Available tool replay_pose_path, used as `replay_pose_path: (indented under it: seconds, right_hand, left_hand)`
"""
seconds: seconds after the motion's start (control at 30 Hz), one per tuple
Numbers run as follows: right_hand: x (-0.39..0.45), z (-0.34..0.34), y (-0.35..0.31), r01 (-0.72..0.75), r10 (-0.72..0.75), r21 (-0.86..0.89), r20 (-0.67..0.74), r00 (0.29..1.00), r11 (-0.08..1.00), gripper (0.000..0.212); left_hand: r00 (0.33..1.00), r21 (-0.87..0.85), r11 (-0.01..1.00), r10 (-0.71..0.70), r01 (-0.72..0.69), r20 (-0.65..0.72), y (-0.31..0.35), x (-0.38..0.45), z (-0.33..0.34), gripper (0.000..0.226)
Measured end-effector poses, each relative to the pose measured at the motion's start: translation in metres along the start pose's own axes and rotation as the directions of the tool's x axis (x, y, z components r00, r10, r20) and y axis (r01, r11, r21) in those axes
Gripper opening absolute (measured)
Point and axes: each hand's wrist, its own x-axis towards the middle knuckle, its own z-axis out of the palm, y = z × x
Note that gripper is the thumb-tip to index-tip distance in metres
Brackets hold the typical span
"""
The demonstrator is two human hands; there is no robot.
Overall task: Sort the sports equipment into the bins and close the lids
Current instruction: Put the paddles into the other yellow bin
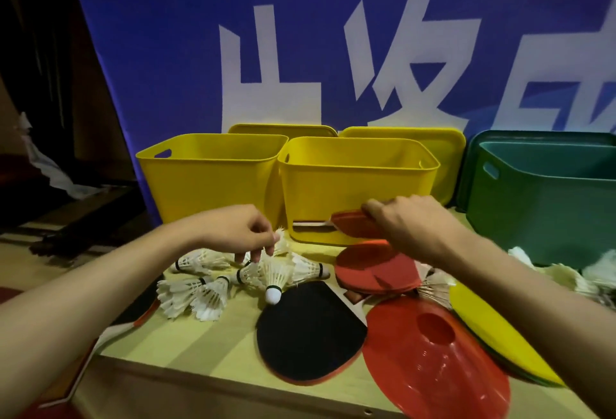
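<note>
Near edge: red disc cone (pixel 433 362) w/ centre hole sits closest to us, near right; yellow disc (pixel 500 328) overlaps just beside it on the right, w/ darker discs under it.
Black paddle: black-faced table tennis paddle (pixel 308 332) lies flat, near centre, touching the red cone's left rim.
Our left hand (pixel 240 233): fingers pinched shut on a shuttlecock (pixel 275 280) by its feather skirt, cork hanging down, lifted just above the black paddle's far edge.
Loose shuttles: pile of shuttlecocks (pixel 200 292) on the table (pixel 206 338), left of centre, below the left hand; more white feathers far right (pixel 586 275) by the green bin.
Our right hand (pixel 413 221): closed over the edge of a red paddle (pixel 356 223), held up in front of the middle bin's wall; more red paddles (pixel 376 272) stacked under it.
Bins: left yellow bin (pixel 206 181), middle yellow bin (pixel 353 181), green bin (pixel 540 211) far right; all open. What's inside, can't tell.
Lids: yellow lids (pixel 443 151) propped behind the bins, green one too; none on yet.
Risk 1: feather pinch is light, so a quick swing could drop the shuttle or crush the skirt.
Risk 2: both hands loaded at once, so we could mix types in one bin.
Risk 3: paddle edge may clip the middle bin's rim & shove it.
Writing: big white Chinese characters on blue banner (pixel 333 35), cropped; we can't read them fully. No brand visible.
</note>
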Motion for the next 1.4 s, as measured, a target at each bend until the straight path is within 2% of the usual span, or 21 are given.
replay_pose_path:
  seconds: [0.07,0.17,0.27,0.37,0.47,0.7,0.87,1.0,1.07,1.13,1.27,1.33,1.4]
  right_hand:
    - [-0.007,-0.027,0.013,-0.013,0.020,0.044,-0.147,0.989,0.999,0.026]
    - [-0.008,-0.076,0.038,-0.041,0.084,0.125,-0.366,0.927,0.991,0.034]
    - [0.009,-0.106,0.054,-0.040,0.115,0.170,-0.459,0.881,0.985,0.040]
    - [0.034,-0.095,0.062,-0.055,0.124,0.179,-0.401,0.908,0.982,0.043]
    - [0.059,-0.064,0.065,-0.108,0.160,0.188,-0.290,0.944,0.976,0.040]
    - [0.092,-0.006,0.072,-0.225,0.258,0.247,-0.111,0.960,0.943,0.035]
    - [0.108,0.002,0.083,-0.243,0.247,0.198,0.000,0.969,0.950,0.039]
    - [0.117,-0.002,0.095,-0.186,0.155,0.224,0.151,0.976,0.957,0.049]
    - [0.114,-0.006,0.101,-0.174,0.146,0.236,0.134,0.980,0.956,0.053]
    - [0.108,-0.006,0.106,-0.168,0.157,0.246,0.065,0.985,0.955,0.048]
    - [0.090,-0.002,0.114,-0.153,0.178,0.267,-0.074,0.981,0.952,0.035]
    - [0.078,0.000,0.117,-0.137,0.179,0.266,-0.143,0.973,0.954,0.034]
    - [0.065,0.002,0.118,-0.131,0.187,0.245,-0.225,0.956,0.961,0.033]
  left_hand:
    - [0.999,0.117,0.992,0.034,-0.038,0.036,0.006,0.000,0.013,0.034]
    - [0.998,0.276,0.959,0.056,-0.063,0.033,0.019,0.005,0.027,0.035]
    - [0.995,0.305,0.948,0.070,-0.087,0.066,0.030,0.010,0.035,0.042]
    - [0.993,0.337,0.934,0.100,-0.117,0.068,0.035,0.016,0.045,0.042]
    - [0.992,0.337,0.933,0.129,-0.122,0.002,0.040,0.022,0.055,0.039]
    - [0.949,0.455,0.860,0.303,-0.231,-0.091,0.065,0.036,0.074,0.055]
    - [0.911,0.532,0.799,0.396,-0.280,-0.116,0.075,0.053,0.082,0.055]
    - [0.905,0.586,0.750,0.420,-0.306,-0.064,0.078,0.064,0.093,0.063]
    - [0.899,0.616,0.721,0.436,-0.316,-0.049,0.080,0.069,0.099,0.062]
    - [0.878,0.663,0.671,0.476,-0.330,-0.045,0.083,0.074,0.101,0.058]
    - [0.813,0.768,0.507,0.581,-0.390,0.029,0.091,0.082,0.096,0.049]
    - [0.816,0.811,0.420,0.566,-0.408,0.117,0.100,0.079,0.095,0.041]
    - [0.805,0.853,0.371,0.586,-0.367,0.092,0.106,0.080,0.096,0.033]
